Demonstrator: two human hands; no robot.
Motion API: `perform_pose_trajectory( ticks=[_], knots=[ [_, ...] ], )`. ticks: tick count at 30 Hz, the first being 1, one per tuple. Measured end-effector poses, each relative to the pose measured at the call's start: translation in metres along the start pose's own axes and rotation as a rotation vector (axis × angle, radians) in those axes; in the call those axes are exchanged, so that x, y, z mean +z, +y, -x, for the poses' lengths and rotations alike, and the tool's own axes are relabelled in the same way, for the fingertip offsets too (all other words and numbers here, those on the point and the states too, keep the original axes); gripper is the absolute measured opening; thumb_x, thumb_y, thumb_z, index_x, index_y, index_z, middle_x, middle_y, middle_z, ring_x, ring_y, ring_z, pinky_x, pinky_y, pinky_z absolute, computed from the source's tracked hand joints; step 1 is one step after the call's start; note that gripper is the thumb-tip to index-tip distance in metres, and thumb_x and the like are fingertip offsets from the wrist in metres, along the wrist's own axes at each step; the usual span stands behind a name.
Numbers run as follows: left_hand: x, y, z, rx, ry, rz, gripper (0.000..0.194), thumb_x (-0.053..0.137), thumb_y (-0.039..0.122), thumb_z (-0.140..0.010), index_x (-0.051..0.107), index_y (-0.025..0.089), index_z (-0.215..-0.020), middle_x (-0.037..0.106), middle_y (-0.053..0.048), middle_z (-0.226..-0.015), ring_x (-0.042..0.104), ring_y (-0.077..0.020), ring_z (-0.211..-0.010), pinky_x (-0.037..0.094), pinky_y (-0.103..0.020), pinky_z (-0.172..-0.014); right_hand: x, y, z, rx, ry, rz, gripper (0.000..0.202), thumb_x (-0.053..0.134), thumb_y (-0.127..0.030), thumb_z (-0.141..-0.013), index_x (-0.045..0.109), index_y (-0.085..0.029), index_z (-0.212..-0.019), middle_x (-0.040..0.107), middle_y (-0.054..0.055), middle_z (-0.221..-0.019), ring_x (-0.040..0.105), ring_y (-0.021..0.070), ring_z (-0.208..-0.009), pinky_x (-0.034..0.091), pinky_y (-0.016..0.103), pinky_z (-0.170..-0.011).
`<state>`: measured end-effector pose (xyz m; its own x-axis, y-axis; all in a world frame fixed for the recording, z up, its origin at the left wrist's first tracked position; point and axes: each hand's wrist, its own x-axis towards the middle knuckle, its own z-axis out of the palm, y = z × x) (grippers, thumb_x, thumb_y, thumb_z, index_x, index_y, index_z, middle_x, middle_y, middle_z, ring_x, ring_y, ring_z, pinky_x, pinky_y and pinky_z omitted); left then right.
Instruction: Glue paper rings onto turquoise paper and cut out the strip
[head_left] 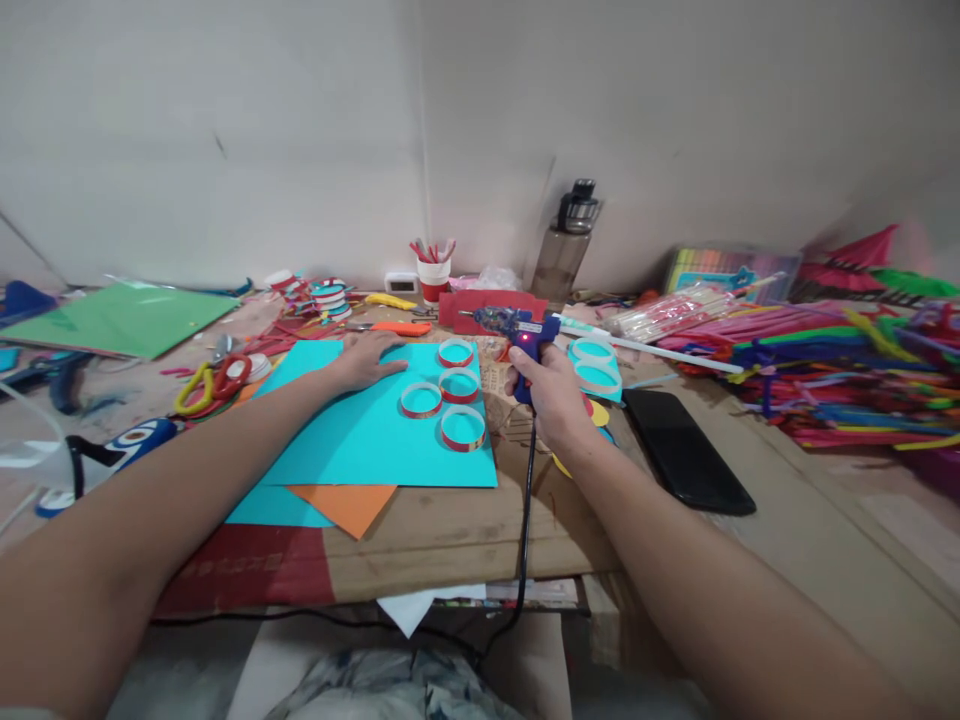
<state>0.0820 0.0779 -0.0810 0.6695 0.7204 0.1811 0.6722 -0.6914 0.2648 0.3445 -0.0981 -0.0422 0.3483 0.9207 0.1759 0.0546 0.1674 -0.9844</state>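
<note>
My right hand (553, 388) grips a blue hot glue gun (529, 338) with a lit red light, its nozzle pointing left. The gun's black cord (528, 500) runs down over the table edge. Flat on a turquoise sheet of paper (352, 440) rests my left hand (369, 360), fingers stretched out and holding nothing. Several paper rings (463, 428), red outside and white inside, stand on the right part of that sheet, between my hands. Beneath it, an orange sheet (351, 508) and more turquoise paper stick out.
A black phone (686, 450) lies right of my right forearm. Behind stand a bottle (564, 250) and a cup of sticks (433, 275). Scissors (196, 390) and an orange cutter (401, 328) lie left. Colourful pipe cleaners (825, 370) pile up at right.
</note>
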Motion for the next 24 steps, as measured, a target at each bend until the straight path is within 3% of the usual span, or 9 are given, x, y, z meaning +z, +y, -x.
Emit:
perform_pose_trajectory(
  ticks=[12, 18, 20, 24],
  knots=[
    [-0.008, 0.000, 0.004, 0.134, -0.098, 0.089, 0.071, 0.058, 0.060, -0.089, 0.055, 0.016, -0.144, 0.055, -0.016, -0.151, 0.050, -0.0322, -0.140, 0.034, -0.046, -0.120, -0.006, -0.012, 0.003, -0.010, -0.147, 0.004, 0.031, 0.071, -0.047, -0.073, 0.054, -0.023, -0.081, 0.057, -0.005, -0.055, 0.052, 0.0121, -0.048, 0.038, 0.025, -0.048],
    [-0.016, 0.021, 0.011, 0.181, 0.097, 0.131, 0.053, 0.052, 0.052, -0.096, 0.064, 0.016, -0.133, 0.063, -0.014, -0.142, 0.053, -0.0275, -0.137, 0.035, -0.044, -0.120, -0.008, -0.016, 0.004, -0.031, -0.184, 0.016, 0.033, 0.074, -0.048, -0.072, 0.057, -0.023, -0.084, 0.058, -0.005, -0.058, 0.052, 0.0126, -0.051, 0.039, 0.026, -0.049],
    [-0.018, 0.032, 0.014, 0.238, 0.166, 0.160, 0.052, 0.056, 0.050, -0.095, 0.063, 0.017, -0.135, 0.059, -0.013, -0.148, 0.049, -0.0261, -0.141, 0.030, -0.043, -0.123, -0.009, -0.017, 0.003, -0.040, -0.149, -0.012, 0.033, 0.075, -0.048, -0.072, 0.057, -0.023, -0.085, 0.058, -0.005, -0.058, 0.052, 0.0126, -0.051, 0.039, 0.027, -0.049],
    [-0.021, 0.050, 0.020, 0.190, 0.150, 0.212, 0.047, 0.058, 0.047, -0.094, 0.064, 0.020, -0.131, 0.063, -0.010, -0.144, 0.051, -0.0261, -0.139, 0.034, -0.044, -0.121, -0.010, -0.018, 0.003, -0.040, -0.069, -0.025, 0.030, 0.074, -0.046, -0.076, 0.055, -0.024, -0.082, 0.057, -0.005, -0.055, 0.049, 0.0124, -0.048, 0.034, 0.026, -0.046]
  ],
)
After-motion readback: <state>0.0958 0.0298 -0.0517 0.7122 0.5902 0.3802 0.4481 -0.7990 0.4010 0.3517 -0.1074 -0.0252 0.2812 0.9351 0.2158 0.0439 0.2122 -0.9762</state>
